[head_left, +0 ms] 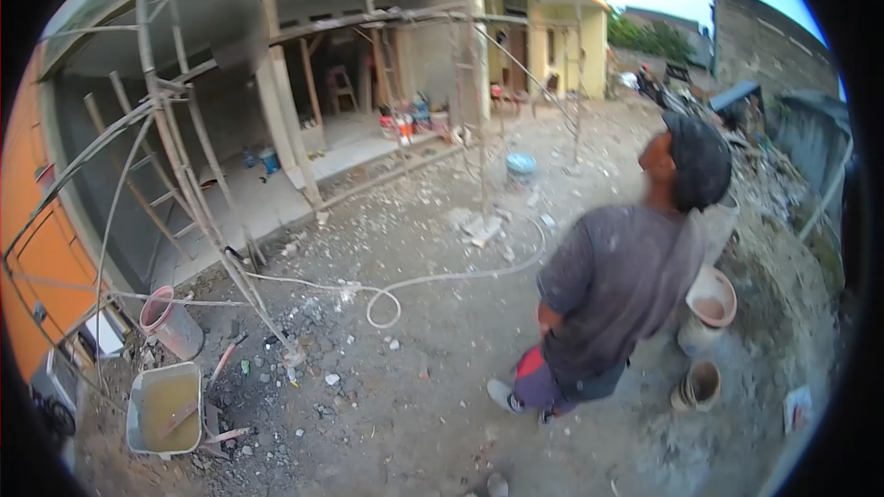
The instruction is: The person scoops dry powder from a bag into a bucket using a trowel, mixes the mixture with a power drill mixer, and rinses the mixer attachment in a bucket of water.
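- At 11 o'clock we see the building [405,14], apparently part finished: its far section is painted yellow, its near bay bare grey.
- At 10 o'clock, pole scaffolding [198,198] stands before it.
- A co-worker [617,276] stands at 4 o'clock, one forearm bent at the waist.
- At 8 o'clock sits the wheelbarrow [135,416], holding murky liquid and a flat piece [179,420]; a pink-rimmed bucket [184,333] is just beyond.
- Past the co-worker, two more buckets [683,398] stand upright.
- A hose [442,277] loops below centre.
- Our hands are out of view, so we cannot tell either grip's opening or hold.
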`<state>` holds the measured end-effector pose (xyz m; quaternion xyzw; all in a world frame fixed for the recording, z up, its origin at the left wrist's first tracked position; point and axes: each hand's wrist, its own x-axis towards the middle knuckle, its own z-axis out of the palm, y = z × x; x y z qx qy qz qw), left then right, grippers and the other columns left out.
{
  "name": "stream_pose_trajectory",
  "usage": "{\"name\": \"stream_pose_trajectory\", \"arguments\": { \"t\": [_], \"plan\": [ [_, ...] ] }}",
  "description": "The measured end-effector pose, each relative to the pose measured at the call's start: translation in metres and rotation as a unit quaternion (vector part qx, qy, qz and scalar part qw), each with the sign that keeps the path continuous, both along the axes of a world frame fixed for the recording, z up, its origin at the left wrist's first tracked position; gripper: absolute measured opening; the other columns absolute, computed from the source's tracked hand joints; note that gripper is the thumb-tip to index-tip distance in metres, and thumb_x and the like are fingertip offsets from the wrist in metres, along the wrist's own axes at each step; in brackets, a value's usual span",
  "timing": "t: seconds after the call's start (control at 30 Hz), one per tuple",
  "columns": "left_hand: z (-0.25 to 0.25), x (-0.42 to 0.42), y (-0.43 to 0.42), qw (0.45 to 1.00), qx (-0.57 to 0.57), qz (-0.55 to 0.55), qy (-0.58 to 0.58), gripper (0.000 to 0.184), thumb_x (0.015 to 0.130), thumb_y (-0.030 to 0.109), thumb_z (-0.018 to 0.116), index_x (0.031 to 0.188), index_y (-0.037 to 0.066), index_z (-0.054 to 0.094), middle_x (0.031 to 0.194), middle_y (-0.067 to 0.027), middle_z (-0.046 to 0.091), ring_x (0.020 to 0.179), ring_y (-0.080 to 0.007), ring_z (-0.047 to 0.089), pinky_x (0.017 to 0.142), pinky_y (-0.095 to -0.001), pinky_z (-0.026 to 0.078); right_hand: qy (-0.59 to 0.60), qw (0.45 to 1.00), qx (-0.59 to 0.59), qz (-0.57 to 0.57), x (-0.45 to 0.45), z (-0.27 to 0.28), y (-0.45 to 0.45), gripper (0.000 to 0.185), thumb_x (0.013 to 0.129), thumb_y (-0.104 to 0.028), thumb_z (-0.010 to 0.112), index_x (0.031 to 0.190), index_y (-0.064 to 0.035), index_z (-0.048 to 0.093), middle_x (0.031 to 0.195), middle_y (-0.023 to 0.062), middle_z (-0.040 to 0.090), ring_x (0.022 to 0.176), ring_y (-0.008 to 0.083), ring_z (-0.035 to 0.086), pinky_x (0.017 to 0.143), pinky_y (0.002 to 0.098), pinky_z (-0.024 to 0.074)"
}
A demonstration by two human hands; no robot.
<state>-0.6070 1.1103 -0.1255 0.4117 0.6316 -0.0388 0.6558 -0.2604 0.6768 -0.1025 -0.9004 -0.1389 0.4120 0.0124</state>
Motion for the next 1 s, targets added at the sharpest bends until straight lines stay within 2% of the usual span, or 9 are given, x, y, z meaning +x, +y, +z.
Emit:
{"name": "stream_pose_trajectory", "arguments": {
  "t": [0.1,0.27,0.37,0.43,0.47,0.53,0.73,0.83,1.0],
  "plan": [
    [0.01,-0.019,-0.013,1.0,-0.004,0.002,0.026,0.027,0.088,0.027,0.076,0.109,0.011,0.07,0.086,-0.0068,0.068,0.077,-0.0277,0.073,0.058,-0.0406,0.058,-0.032,0.971,-0.075,0.224,-0.047,-0.033,-0.048,0.035,0.086,-0.03,0.069,0.111,-0.006,0.078,0.118,0.0153,0.077,0.111,0.0343,0.074,0.095,0.0447,0.06],
    [0.001,0.008,-0.016,0.994,0.027,-0.103,0.007,0.019,0.089,0.015,0.072,0.105,0.005,0.068,0.08,-0.0053,0.065,0.07,-0.0251,0.072,0.049,-0.0362,0.052,-0.059,0.995,-0.059,-0.058,-0.046,-0.093,-0.084,0.019,0.087,-0.025,0.067,0.095,-0.0182,0.083,0.091,0.0091,0.08,0.094,0.0259,0.078,0.075,0.0414,0.0591],
    [-0.007,0.055,-0.02,0.987,0.011,-0.158,0.024,0.02,0.091,0.011,0.07,0.106,-0.001,0.066,0.08,-0.0066,0.065,0.066,-0.0214,0.071,0.045,-0.0326,0.049,-0.152,0.986,-0.052,0.052,-0.048,-0.061,-0.094,0.019,0.087,-0.022,0.066,0.094,-0.0154,0.082,0.086,0.0112,0.079,0.092,0.0275,0.078,0.075,0.0402,0.0599],
    [-0.01,0.084,-0.025,0.982,0.016,-0.19,0.014,0.02,0.091,0.012,0.07,0.105,-0.001,0.067,0.08,-0.0071,0.066,0.066,-0.0203,0.071,0.046,-0.0316,0.049,-0.161,0.866,0.05,-0.471,-0.059,-0.022,-0.092,0.019,0.087,-0.023,0.067,0.091,-0.0157,0.084,0.098,0.0096,0.081,0.093,0.0304,0.078,0.08,0.0442,0.062],
    [-0.009,0.101,-0.028,0.979,0.022,-0.205,-0.004,0.02,0.091,0.014,0.07,0.105,-0.001,0.067,0.08,-0.0075,0.066,0.067,-0.0193,0.071,0.046,-0.0306,0.049,-0.156,0.86,0.048,-0.483,-0.065,-0.031,-0.107,0.019,0.087,-0.023,0.067,0.091,-0.0157,0.084,0.098,0.0096,0.081,0.093,0.0304,0.078,0.08,0.0442,0.062],
    [-0.003,0.142,-0.041,0.972,0.034,-0.231,0.005,0.021,0.091,0.015,0.07,0.105,-0.001,0.068,0.081,-0.0082,0.068,0.066,-0.0196,0.071,0.047,-0.0303,0.05,-0.194,0.98,-0.031,-0.022,-0.084,-0.076,-0.151,0.021,0.085,-0.024,0.068,0.095,-0.0119,0.082,0.092,0.0125,0.079,0.092,0.032,0.077,0.076,0.0437,0.0599],
    [0.029,0.309,-0.134,0.935,0.036,-0.349,-0.043,0.019,0.092,0.02,0.068,0.106,0.008,0.072,0.086,-0.0056,0.07,0.078,-0.0194,0.07,0.066,-0.0356,0.056,-0.075,0.985,-0.046,-0.148,-0.114,-0.131,-0.23,0.019,0.085,-0.021,0.069,0.089,-0.008,0.083,0.094,0.0143,0.08,0.089,0.0289,0.079,0.079,0.0427,0.0625],
    [-0.008,0.42,-0.195,0.664,0.295,-0.675,-0.132,0.027,0.099,0.032,0.056,0.095,0.009,0.068,0.089,-0.0151,0.068,0.083,-0.0299,0.068,0.078,-0.0468,0.055,-0.026,0.957,-0.035,-0.286,-0.086,-0.132,-0.276,0.018,0.084,-0.02,0.069,0.087,-0.0067,0.082,0.091,0.0146,0.079,0.086,0.0275,0.078,0.076,0.0421,0.0626],
    [0.019,0.607,-0.34,0.869,0.057,-0.474,-0.128,0.027,0.102,0.03,0.062,0.117,0.009,0.072,0.097,-0.0052,0.074,0.087,-0.0177,0.073,0.075,-0.0362,0.058,-0.062,0.886,0.017,-0.459,0.007,-0.107,-0.374,0.017,0.083,-0.018,0.069,0.083,-0.0046,0.08,0.086,0.0153,0.079,0.081,0.0252,0.078,0.072,0.0413,0.0628]
  ]
}}
